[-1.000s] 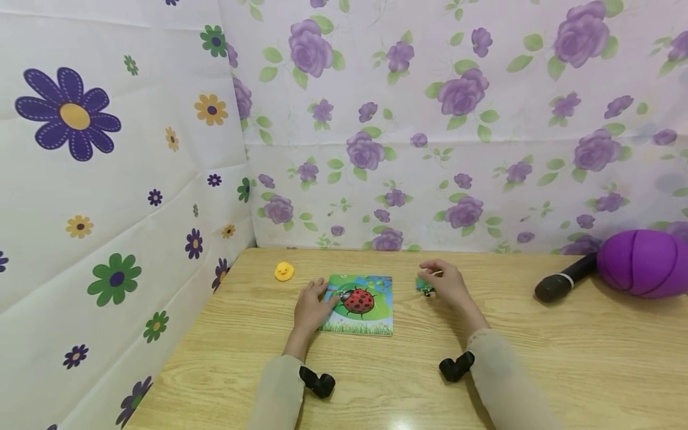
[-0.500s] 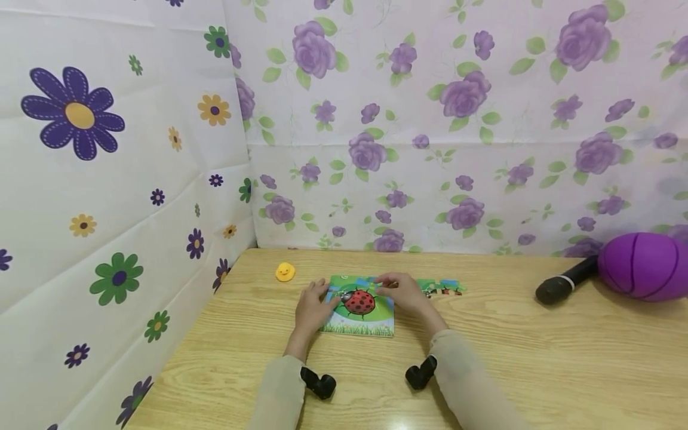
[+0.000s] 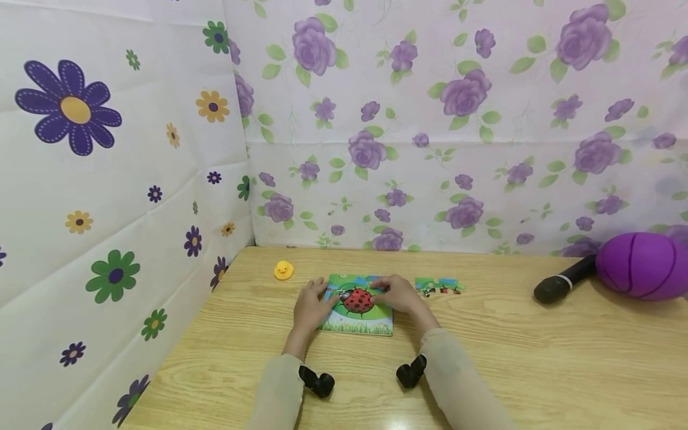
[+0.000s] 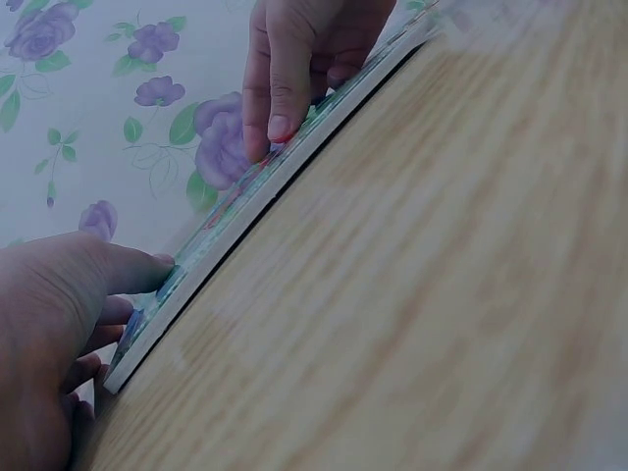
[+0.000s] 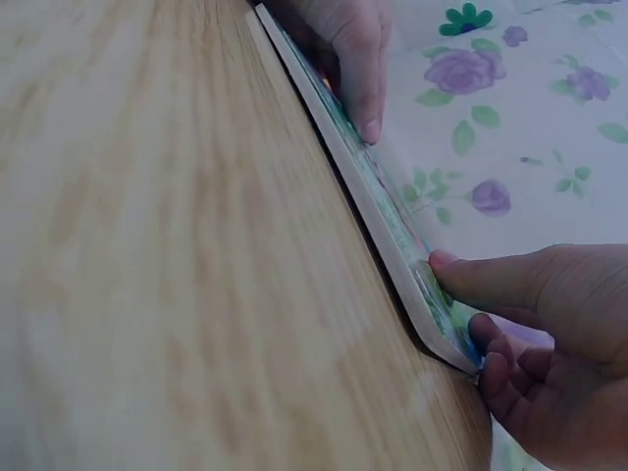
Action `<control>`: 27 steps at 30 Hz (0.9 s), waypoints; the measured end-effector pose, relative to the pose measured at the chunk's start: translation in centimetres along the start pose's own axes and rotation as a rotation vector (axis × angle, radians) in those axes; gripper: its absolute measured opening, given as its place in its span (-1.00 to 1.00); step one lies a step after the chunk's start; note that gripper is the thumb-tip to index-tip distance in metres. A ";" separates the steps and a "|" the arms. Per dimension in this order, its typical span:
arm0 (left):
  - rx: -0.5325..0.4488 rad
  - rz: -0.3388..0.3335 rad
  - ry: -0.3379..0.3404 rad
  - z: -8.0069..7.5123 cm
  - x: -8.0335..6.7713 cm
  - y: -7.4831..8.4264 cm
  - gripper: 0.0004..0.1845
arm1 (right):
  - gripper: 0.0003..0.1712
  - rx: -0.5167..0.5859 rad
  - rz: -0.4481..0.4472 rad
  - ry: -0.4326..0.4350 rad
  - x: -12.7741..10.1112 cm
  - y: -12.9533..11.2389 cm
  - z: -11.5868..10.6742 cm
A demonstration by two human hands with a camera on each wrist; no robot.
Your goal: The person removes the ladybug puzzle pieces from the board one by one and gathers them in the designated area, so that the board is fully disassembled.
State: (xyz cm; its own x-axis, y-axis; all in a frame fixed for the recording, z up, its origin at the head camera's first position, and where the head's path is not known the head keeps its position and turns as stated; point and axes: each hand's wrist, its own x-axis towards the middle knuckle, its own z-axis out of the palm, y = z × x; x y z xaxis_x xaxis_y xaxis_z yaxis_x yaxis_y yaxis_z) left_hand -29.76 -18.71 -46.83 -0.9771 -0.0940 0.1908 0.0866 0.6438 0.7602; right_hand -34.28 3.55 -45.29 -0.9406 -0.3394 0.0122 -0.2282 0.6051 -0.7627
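Wood-grain table [image 3: 537,358]; both hands on flat square ladybird puzzle board [image 3: 359,325]

No readable text — no words, numbers, brands or signs in any view.

The ladybird puzzle board [image 3: 357,304], at 6 o'clock of the head view, carries only a picture; the loose puzzle pieces [image 3: 438,286] at its 3 o'clock show print too small to tell — the flowered wall cloth [image 3: 462,95], at 12 o'clock, bears blossoms and leaves, no lettering.
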 end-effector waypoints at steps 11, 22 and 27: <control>-0.016 0.001 -0.005 -0.2 -0.1 0.2 -0.42 | -0.34 0.069 0.071 0.062 -0.1 -0.1 -0.2; -0.010 -0.006 -0.009 -0.2 -0.1 0.1 -0.41 | -0.32 0.038 0.096 0.075 -0.1 -0.1 -0.5; -0.001 0.006 -0.005 -0.1 -0.1 0.0 -0.42 | -0.35 0.004 0.093 0.078 -0.2 -0.2 -0.7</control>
State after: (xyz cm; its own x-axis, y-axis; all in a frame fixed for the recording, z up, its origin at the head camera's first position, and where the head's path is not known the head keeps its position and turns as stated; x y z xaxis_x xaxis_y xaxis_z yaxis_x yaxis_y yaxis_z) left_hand -29.68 -18.80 -46.83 -0.9776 -0.0858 0.1924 0.0929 0.6440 0.7593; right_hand -34.24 4.01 -44.66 -0.9743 -0.2249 -0.0084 -0.1385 0.6287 -0.7652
